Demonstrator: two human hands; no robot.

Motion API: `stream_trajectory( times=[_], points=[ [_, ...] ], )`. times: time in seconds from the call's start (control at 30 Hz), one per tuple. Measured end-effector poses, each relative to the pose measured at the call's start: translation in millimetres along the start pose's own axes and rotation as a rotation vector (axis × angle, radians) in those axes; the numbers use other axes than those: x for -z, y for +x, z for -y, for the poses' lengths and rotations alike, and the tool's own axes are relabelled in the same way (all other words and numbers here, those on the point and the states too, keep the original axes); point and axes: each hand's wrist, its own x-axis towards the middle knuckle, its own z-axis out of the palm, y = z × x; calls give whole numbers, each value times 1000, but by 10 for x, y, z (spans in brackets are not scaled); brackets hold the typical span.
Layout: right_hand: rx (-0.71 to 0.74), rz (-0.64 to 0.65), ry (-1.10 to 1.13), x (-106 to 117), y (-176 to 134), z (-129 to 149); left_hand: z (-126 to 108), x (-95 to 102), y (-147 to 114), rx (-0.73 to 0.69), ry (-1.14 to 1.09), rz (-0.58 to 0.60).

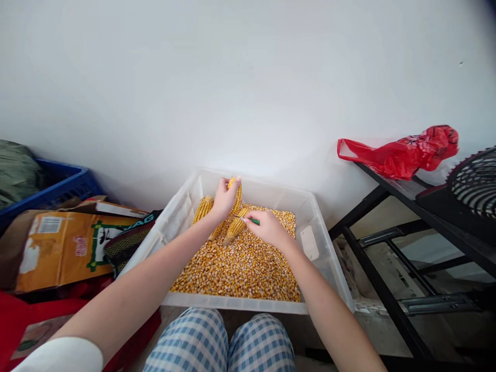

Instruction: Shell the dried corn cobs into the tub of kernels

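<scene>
My left hand (227, 199) is closed around an upright ear of corn (236, 196), its yellow kernels showing beside my fingers. My right hand (267, 226) grips a thin tool with a green handle (254, 221); its slim metal tip points left, close to the held ear. I cannot tell whether the tip touches the kernels. Beneath the tool another ear of corn (235, 227) lies on loose corn kernels (240, 268). More ears of corn (203, 208) lie to the left, partly behind my left wrist. All this is inside a translucent plastic bin (331, 263).
A white wall stands behind the bin. On the left are an orange cardboard box (65, 253) and a blue crate (73, 183). A black metal frame (372, 263) stands on the right, bearing a red plastic bag (403, 155) and a black fan (475, 181). My knees touch the near side.
</scene>
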Motion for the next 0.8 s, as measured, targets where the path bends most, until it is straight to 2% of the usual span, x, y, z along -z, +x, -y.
stream_trajectory(
  times=[0.3, 0.5, 0.57, 0.7, 0.8],
  points=[
    [2, 20, 19, -56, 5, -24, -9, -24, -47, -29, 15, -4],
    [3, 33, 34, -36, 14, -44, 11, -29, -65, -118, 81, 7],
    [10, 89, 26, -90, 2, -35, -26, -48, -77, -150, 77, 44],
    [57, 325, -59, -254, -30, 12, -127, -77, -95, -212, 14, 112],
    [3, 232, -13, -224, -26, 25, -130, -34, -70, -176, -28, 89]
  ],
)
